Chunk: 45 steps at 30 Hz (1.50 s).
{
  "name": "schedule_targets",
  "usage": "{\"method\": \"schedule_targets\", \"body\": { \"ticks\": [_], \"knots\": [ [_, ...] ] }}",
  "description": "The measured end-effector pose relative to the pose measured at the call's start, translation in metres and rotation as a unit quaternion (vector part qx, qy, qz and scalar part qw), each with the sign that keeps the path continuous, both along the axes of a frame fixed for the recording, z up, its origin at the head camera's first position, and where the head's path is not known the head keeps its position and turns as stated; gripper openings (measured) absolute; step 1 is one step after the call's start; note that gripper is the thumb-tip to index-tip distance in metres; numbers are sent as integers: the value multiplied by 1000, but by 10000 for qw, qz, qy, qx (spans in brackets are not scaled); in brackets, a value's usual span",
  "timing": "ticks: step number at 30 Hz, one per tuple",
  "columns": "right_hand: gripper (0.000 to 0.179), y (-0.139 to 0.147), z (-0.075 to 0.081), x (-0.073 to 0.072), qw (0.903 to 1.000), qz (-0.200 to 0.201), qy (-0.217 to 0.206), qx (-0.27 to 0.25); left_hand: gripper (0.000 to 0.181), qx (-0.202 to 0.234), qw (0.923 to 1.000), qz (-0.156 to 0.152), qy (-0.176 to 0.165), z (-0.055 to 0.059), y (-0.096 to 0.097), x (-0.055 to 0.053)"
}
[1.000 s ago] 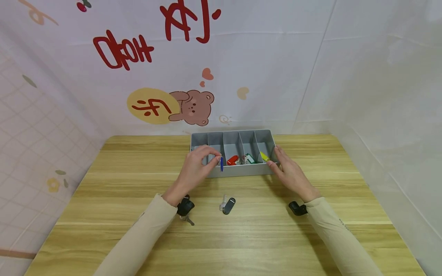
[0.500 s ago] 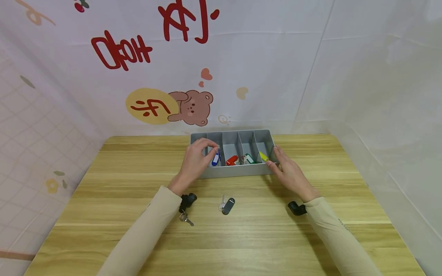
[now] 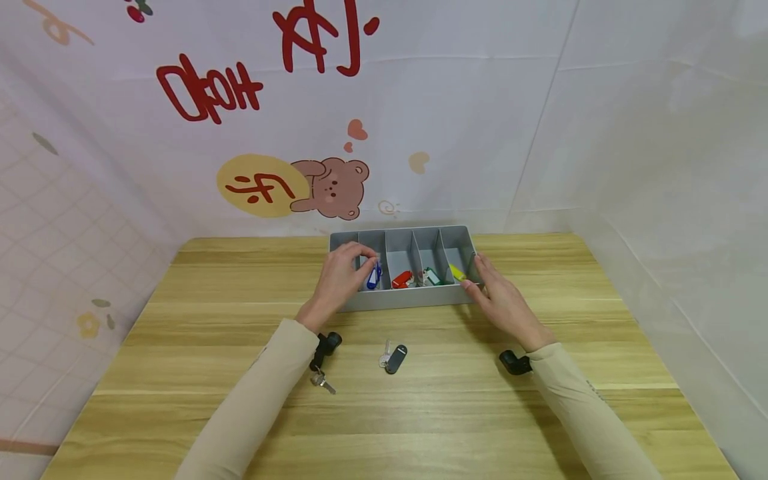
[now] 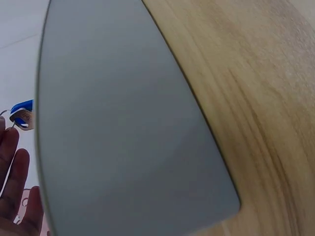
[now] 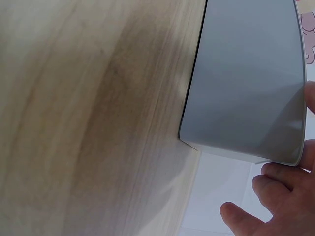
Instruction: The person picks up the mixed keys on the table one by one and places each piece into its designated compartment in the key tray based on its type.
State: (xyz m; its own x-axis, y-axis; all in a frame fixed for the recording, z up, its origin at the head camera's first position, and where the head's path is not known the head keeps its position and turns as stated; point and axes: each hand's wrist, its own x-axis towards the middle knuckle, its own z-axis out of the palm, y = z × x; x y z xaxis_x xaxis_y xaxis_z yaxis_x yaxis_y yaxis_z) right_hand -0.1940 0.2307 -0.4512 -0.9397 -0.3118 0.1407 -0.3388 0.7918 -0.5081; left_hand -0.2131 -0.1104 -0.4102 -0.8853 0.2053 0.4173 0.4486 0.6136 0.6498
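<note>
In the head view my left hand pinches a key ring over the second compartment from the left of a grey divided tray. In the left wrist view a key with a blue tag dangles from the ring at my fingertips. Blue key tags overlap inside that compartment, so the held one is hard to tell apart. My right hand holds the tray's front right corner, thumb at the front rim and fingers along the end wall. Red, green and yellow key tags lie in the other compartments.
On the wooden table, in front of the tray, lies a key with a black tag. Another key lies by my left wrist, partly beside a black wrist camera. A printed cloth wall rises behind the tray.
My left hand has moved back from the tray's front wall and lowered the blue-tagged key into the second compartment. The right hand keeps its place at the tray's corner.
</note>
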Motion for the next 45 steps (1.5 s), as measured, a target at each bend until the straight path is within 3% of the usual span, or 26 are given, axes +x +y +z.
{"method": "schedule_targets", "body": {
  "ticks": [13,20,27,30,38,45],
  "knots": [
    [77,-2,-1,0,10000,30,-11,-28,12,-531,9976,93,-445,-11,-2,-8],
    [77,-3,1,0,10000,46,-23,-23,10,-1417,9897,86,-169,-14,-2,-11],
    [77,-4,2,1,10000,44,-79,-22,7,-1715,9850,141,99,-16,-4,-12],
    [77,-4,3,1,9999,57,-107,-35,17,-1794,9837,105,45,-16,-6,-10],
    [77,-2,2,1,10000,43,-88,-14,68,-1839,9817,-116,-477,-12,-14,-1],
    [76,0,0,2,10000,38,-43,-31,82,-1856,9807,-380,-488,-11,-23,12]
  ]
}}
